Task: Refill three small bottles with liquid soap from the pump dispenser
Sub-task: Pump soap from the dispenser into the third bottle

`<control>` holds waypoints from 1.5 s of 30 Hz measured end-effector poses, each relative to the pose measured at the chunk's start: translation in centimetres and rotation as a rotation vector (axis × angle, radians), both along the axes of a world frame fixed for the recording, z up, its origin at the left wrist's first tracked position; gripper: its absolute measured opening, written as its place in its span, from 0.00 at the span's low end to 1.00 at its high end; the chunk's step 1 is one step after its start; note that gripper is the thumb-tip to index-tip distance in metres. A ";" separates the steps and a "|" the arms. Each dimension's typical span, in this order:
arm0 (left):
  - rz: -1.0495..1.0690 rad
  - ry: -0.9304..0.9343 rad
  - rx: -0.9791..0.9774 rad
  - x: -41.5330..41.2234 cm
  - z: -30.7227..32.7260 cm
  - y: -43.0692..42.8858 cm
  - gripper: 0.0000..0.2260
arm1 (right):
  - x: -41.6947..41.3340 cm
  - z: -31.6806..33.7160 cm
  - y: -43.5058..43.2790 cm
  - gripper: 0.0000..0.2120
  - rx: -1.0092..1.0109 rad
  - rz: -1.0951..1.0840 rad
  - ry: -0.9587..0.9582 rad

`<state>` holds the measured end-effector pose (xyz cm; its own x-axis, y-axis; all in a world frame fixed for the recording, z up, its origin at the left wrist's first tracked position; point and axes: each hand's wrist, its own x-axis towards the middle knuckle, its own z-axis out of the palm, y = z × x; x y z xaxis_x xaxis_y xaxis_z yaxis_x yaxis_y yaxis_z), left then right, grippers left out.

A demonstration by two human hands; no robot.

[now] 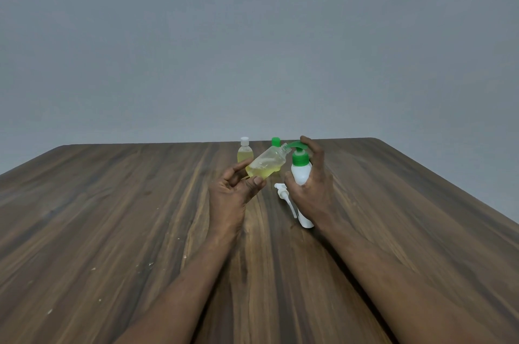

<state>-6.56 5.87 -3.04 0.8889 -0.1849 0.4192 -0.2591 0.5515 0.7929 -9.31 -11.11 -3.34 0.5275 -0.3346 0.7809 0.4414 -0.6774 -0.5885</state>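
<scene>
Toward the far middle of the table (112, 217), we should keep the open neck of the small bottle (266, 165) right at the spout of the dispenser (300, 175) and press slowly. Our left hand (233, 192) pinches the tilted bottle by its base, fingers loosely curled. Our right hand (313, 189) wraps the dispenser, forefinger atop the pump.

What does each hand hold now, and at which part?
The left hand holds the tilted small bottle by its lower end. The right hand grips the pump dispenser round its white body, a finger on the green pump head.
</scene>
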 end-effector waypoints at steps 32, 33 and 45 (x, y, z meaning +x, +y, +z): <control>-0.014 -0.002 -0.062 0.5 0.0 0.1 0.15 | 0.3 0.1 0.2 0.37 -0.077 -0.042 0.002; -0.015 -0.001 -0.061 0.5 0.0 0.1 0.15 | 0.3 0.0 0.1 0.36 -0.064 -0.029 -0.006; -0.009 -0.007 -0.048 0.5 0.1 0.2 0.15 | 0.5 -0.1 0.0 0.36 -0.070 -0.034 0.003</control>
<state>-6.09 6.06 -2.95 0.8842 -0.1727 0.4340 -0.2591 0.5916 0.7634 -8.85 -11.06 -3.44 0.5190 -0.2971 0.8015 0.4154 -0.7318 -0.5402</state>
